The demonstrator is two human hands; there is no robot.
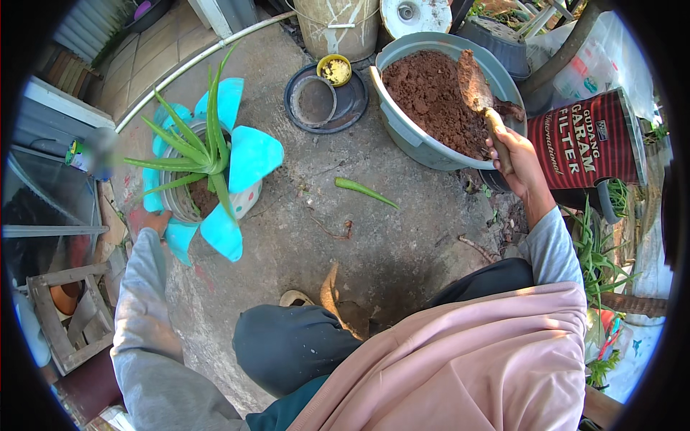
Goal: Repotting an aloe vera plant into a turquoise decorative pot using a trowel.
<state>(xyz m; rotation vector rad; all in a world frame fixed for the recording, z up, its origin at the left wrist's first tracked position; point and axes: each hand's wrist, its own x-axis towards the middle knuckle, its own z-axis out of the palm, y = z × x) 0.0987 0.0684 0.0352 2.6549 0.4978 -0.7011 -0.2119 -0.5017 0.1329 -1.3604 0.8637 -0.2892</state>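
My right hand (523, 164) is closed around the wooden handle of a soil-caked hand trowel (474, 82). The trowel's blade points up over a grey-blue tub (406, 136) of reddish-brown soil (424, 90). On the left stands a flower-shaped plant pot (256, 154) with turquoise petals around its rim. An aloe vera plant (208, 154) rises from it, with some soil showing at its base. At the pot's near left side, my left hand (149, 220) grips the edge between petals; part of its fingers is hidden.
A cut aloe leaf (365, 192) lies on the concrete between pot and tub. Beyond it sit a black saucer (352, 115) with a ring-shaped dish and a yellow bowl (334, 70). A dirty bucket (338, 29) stands behind. A red-and-black striped bag (586, 140) lies right of the tub.
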